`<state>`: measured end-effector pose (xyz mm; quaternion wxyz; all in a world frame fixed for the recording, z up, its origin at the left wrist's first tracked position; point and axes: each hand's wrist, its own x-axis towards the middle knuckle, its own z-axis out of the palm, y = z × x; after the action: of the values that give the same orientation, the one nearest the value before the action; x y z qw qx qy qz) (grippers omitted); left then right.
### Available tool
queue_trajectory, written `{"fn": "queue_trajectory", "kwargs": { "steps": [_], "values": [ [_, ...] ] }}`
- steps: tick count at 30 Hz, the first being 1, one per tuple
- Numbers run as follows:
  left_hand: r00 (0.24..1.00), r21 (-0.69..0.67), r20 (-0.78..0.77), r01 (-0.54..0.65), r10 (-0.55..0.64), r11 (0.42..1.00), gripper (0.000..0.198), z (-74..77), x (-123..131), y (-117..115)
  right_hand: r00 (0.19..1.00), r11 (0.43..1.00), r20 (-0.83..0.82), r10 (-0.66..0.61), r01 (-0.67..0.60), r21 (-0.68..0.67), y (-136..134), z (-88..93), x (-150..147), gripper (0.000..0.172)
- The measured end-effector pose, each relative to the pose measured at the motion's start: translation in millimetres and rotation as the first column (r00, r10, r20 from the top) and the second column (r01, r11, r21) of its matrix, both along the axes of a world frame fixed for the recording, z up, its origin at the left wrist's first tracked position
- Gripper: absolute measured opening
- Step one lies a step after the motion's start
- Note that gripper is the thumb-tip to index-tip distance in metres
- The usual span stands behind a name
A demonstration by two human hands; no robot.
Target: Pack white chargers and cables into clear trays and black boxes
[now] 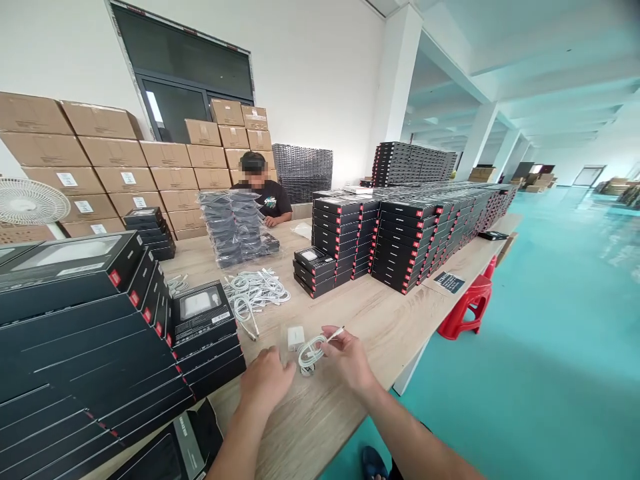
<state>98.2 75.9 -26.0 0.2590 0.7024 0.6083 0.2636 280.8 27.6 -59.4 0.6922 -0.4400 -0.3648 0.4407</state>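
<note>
The right hand point(349, 360) pinches the plug end of the coiled white cable point(310, 353), whose coil rests on the counter point(385, 320) between both hands. The left hand point(267, 381) lies open, palm down, holding nothing, near the white charger block point(295, 337).

The coiled cable point(311, 352) and the charger block point(295, 337) are smooth white plastic with a slight sheen, and the table point(380, 320) is pale, matt, grained wood. The stacked boxes point(100, 333) are matt black card with glossy clear windows. The cartons point(115, 157) are plain brown cardboard, and the stool point(467, 303) is shiny red plastic.
</note>
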Motion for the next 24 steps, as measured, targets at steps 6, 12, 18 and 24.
{"fn": "queue_trajectory", "kwargs": {
  "steps": [6, 12, 18, 24],
  "values": [
    [0.957, -0.101, 0.291, 0.019, 0.011, 0.995, 0.012, -2.0, 12, -4, 0.93, 0.989, 0.335, -0.149, 0.144, 0.041, 0, -16.0, -11, 0.023],
    [0.481, -0.303, 0.867, 0.301, 0.13, 0.904, 0.034, 2.8, 27, -14, 0.872, 0.969, 0.423, -0.246, 0.217, 0.117, -2, 4.1, -7, 0.019],
    [0.28, -0.299, 0.94, 0.406, 0.194, 0.863, 0.031, 1.3, 26, -14, 0.864, 0.985, 0.49, -0.118, 0.04, 0.166, -5, 13.5, 3, 0.021],
    [0.312, -0.283, 0.936, 0.4, 0.161, 0.872, 0.038, 8.0, 27, -17, 0.967, 0.965, -0.01, 0.256, -0.256, -0.063, -1, 30.0, 18, 0.049]
  ]
}}
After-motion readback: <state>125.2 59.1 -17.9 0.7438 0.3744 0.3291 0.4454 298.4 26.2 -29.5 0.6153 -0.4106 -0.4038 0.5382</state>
